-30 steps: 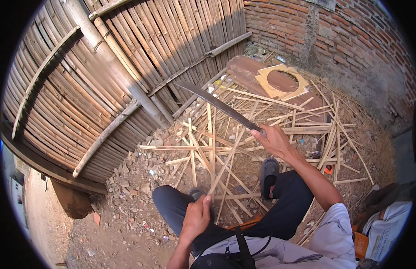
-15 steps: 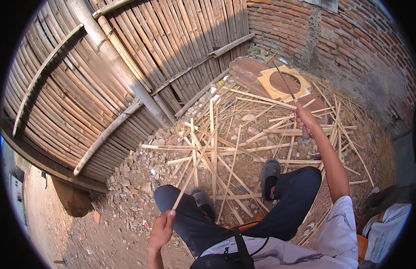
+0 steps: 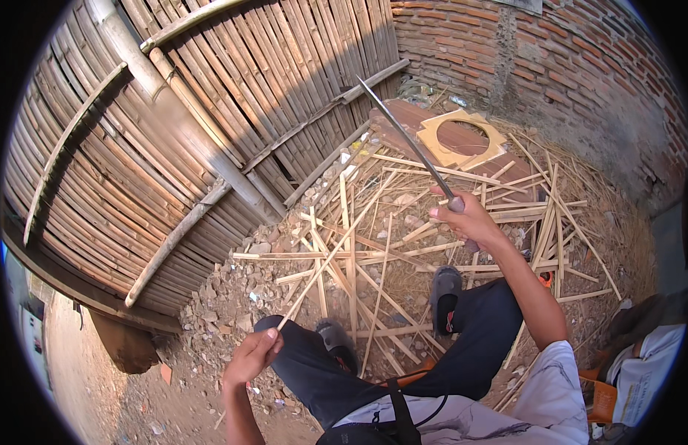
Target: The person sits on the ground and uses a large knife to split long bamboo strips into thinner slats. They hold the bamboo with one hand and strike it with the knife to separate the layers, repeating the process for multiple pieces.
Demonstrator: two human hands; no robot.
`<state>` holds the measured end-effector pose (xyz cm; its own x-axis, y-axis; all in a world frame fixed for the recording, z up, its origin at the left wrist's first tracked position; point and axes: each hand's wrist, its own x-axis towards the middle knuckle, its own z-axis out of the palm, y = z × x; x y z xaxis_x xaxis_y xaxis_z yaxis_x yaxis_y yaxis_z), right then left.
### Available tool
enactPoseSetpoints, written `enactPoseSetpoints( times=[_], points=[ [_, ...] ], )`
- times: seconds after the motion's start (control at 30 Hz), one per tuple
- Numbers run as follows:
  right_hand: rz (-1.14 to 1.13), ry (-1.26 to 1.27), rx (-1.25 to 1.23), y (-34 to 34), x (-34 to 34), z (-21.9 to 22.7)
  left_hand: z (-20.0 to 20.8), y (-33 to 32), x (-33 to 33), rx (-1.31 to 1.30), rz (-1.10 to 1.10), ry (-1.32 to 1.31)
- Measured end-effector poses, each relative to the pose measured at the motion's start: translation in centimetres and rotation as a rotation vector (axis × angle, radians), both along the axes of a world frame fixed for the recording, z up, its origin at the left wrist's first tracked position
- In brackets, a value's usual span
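My left hand (image 3: 253,356) is closed around the lower end of a long, thin bamboo strip (image 3: 306,294). The strip slants up and away over the ground, crossing above other strips. In my right hand (image 3: 474,220) is the handle of a long knife (image 3: 408,139), gripped with the fingers wrapped round it. Its narrow dark blade points up and to the left, toward the bamboo fence. Blade and held strip are apart. Many cut bamboo strips (image 3: 352,259) lie crisscrossed on the ground in front of my feet.
A slatted bamboo fence (image 3: 107,170) rises on the left and a brick wall (image 3: 581,81) at the far right. A tan board with a round hole (image 3: 431,143) rests on a brown wooden panel (image 3: 403,122). Beside my right arm stands an orange seat (image 3: 600,400) with white cloth.
My right hand has come nearer and to the left, and the knife blade has swung leftward. My left hand has shifted slightly left and up with the bamboo strip.
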<state>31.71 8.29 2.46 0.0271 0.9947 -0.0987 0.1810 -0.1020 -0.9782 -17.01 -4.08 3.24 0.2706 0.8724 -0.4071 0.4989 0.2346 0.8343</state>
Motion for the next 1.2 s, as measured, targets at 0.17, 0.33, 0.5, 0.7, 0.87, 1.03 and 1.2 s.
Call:
enactPoseSetpoints(
  times=[0.17,0.33,0.5,0.7,0.87,1.03,1.2],
  points=[
    [0.161,0.190,0.090,1.1,-2.6,1.7,-0.7,-0.4,2.0,-0.124,-0.078,-0.106],
    [0.128,0.378,0.013,3.1,-4.0,2.0,-1.2,-1.0,1.7,-0.156,-0.064,-0.151],
    [0.108,0.448,-0.019,5.4,-3.1,0.3,-0.9,-1.6,0.5,-0.159,0.003,-0.099],
    [-0.105,0.588,-0.016,7.8,0.1,-2.7,-1.7,-2.2,-2.7,0.163,0.091,0.208],
    [-0.389,-0.317,0.234,9.8,5.9,-3.6,-0.2,-1.4,-3.3,0.466,0.268,0.460],
    [-0.491,-0.175,0.301,9.5,5.2,-3.0,2.7,3.9,-5.5,0.876,0.378,0.650],
    [-0.395,0.181,0.319,7.8,2.8,-0.7,5.0,11.8,-5.7,1.141,0.344,0.441]
  ],
)
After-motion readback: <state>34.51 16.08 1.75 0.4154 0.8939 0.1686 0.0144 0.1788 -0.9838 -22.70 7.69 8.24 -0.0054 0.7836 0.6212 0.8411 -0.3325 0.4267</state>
